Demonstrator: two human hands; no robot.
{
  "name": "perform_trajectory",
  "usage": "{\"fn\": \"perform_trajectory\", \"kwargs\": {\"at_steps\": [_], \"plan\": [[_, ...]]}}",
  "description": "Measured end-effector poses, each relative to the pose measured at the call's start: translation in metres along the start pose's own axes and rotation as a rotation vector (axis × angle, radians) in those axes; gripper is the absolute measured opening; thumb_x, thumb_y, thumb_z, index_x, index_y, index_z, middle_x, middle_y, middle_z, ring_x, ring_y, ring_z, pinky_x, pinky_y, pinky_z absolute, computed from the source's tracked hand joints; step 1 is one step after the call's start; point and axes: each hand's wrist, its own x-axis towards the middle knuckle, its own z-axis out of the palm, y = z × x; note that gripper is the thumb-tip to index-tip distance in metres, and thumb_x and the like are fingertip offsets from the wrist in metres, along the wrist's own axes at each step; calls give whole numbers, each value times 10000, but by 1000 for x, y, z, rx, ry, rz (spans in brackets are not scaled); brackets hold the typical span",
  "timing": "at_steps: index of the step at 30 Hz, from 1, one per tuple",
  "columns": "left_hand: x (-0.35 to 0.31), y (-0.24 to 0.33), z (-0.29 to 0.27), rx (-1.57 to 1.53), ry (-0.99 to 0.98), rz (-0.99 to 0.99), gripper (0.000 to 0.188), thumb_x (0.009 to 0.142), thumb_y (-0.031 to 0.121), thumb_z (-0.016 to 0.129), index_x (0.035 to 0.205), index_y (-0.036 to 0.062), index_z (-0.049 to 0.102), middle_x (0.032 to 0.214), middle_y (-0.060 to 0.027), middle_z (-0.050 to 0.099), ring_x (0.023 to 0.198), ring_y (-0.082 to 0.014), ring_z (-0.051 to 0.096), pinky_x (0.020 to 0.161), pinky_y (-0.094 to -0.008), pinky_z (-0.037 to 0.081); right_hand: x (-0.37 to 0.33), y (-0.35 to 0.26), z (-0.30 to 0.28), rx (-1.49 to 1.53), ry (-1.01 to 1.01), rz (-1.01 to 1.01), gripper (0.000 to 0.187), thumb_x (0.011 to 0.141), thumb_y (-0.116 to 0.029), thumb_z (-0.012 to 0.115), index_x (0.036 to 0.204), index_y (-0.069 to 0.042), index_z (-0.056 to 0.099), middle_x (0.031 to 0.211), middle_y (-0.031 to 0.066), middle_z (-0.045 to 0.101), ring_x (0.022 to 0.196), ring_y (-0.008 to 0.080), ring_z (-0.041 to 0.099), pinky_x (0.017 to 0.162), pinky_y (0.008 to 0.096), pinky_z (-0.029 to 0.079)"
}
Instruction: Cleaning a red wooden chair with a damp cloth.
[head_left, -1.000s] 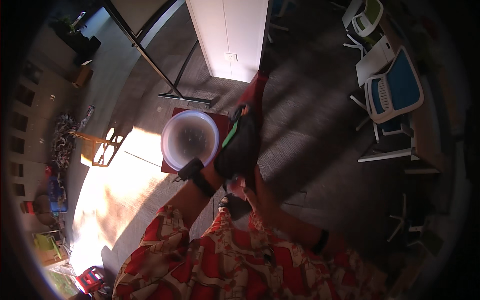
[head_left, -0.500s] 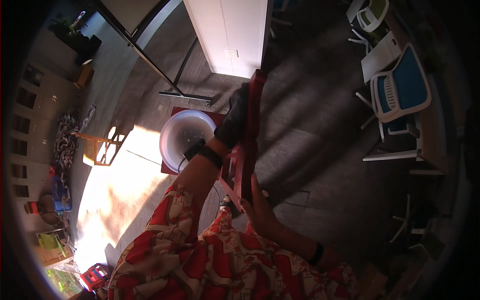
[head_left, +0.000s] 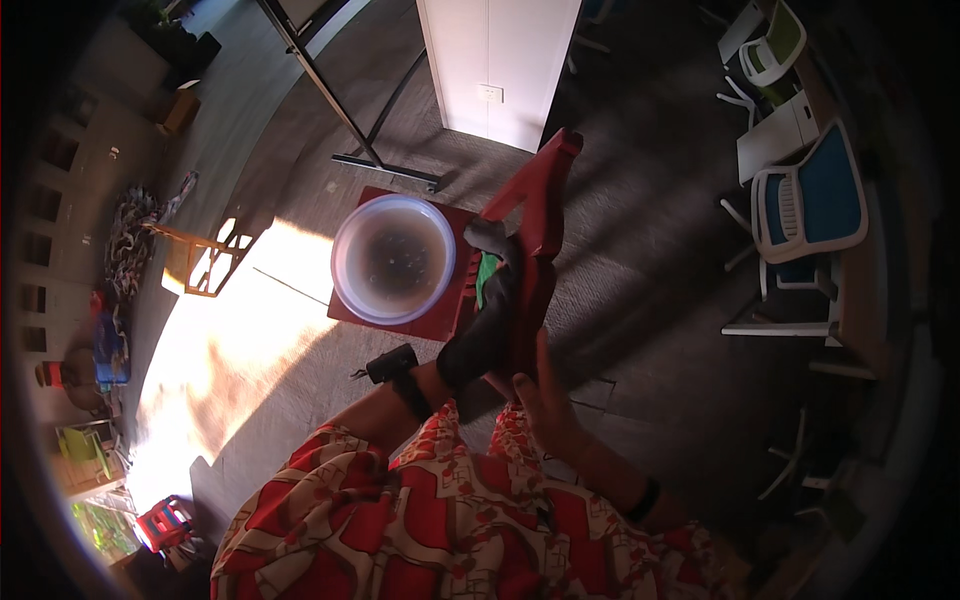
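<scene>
Between my hands a dark red frame (head_left: 540,225), apparently painted wood, stands tilted, with joined bars and a gap near its far end. My left hand (head_left: 490,310), in a black glove, is curled over its left side. Beneath those gloved fingers shows a green cloth or pad (head_left: 487,278), partly hidden. My bare right hand (head_left: 545,405) grips the frame's near end, its thumb toward me and its other fingers partly hidden along the right side. Left of the frame, a round whitish basin (head_left: 340,262) of cloudy water rests on a red square surface (head_left: 425,325).
A white cabinet-like panel (head_left: 490,50) and a black metal stand (head_left: 385,168) are ahead. On the right are blue-and-white chairs (head_left: 825,195) by a desk. A small wooden frame (head_left: 205,262) stands on the left, near a bright sunlit floor patch (head_left: 220,370).
My left hand has come nearer me along the frame, and the green cloth or pad now shows under it. The frame's far end leans further right. The basin is now fully in view.
</scene>
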Motion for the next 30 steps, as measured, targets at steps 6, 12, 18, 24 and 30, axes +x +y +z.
{"fn": "perform_trajectory", "kwargs": {"at_steps": [6,12,18,24,30], "plan": [[9,-38,-5,198,81,95,400,908,297,469,1221,53,422,1126,-107,448,1078,-238,431,903,-338,355,-2,10,-9,85,-12,45,610,996,-222,305,1431,30,-40,1478,205,146,1347,276,235,1094,355,202],[47,-61,-48,189,319,194,468,879,234,508,1277,17,391,1222,-157,424,1183,-290,389,1000,-371,311,-1,13,-5,-94,73,-49,649,964,-229,366,1432,38,3,1382,247,321,1203,296,425,978,353,343],[48,-80,-82,156,465,192,519,863,205,525,1314,3,363,1287,-183,399,1248,-311,355,1054,-385,279,0,10,-6,-33,38,-15,672,971,-299,351,1420,67,8,1439,274,212,1328,345,283,1070,364,229],[28,-70,-68,263,420,175,541,860,209,520,1331,13,339,1320,-185,374,1274,-302,329,1066,-380,260,-1,11,-5,-32,40,-7,683,971,-314,355,1419,71,11,1440,278,206,1333,345,272,1072,363,223],[3,-60,-20,897,187,244,564,857,213,514,1349,23,315,1352,-187,348,1300,-292,303,1078,-376,240,-2,15,-6,-20,44,-43,648,976,-268,340,1420,72,12,1446,262,205,1322,319,284,1057,348,248]]}}
